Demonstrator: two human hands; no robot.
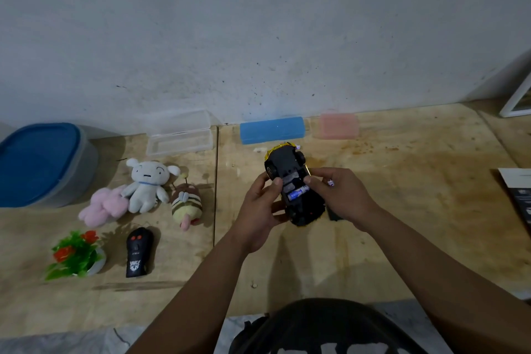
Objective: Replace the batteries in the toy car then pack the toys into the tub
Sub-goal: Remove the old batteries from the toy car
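A black and yellow toy car point(287, 165) is held upside down above the wooden table, its underside facing me. My left hand point(260, 211) grips its left side with the thumb on the chassis. My right hand point(340, 195) holds the right side, fingertips at the open battery bay. A blue battery point(298, 192) lies in that bay. A small battery-like item point(331, 182) sticks out between my right fingers. The tub point(43, 164), clear with a blue lid, stands at the far left.
Left of the car lie a white plush point(146, 184), a pink plush point(102, 207), a striped bee plush point(186, 201), a black remote point(139, 251) and a small plastic plant point(76, 254). Clear point(179, 135), blue point(271, 129) and pink point(339, 125) cases line the wall.
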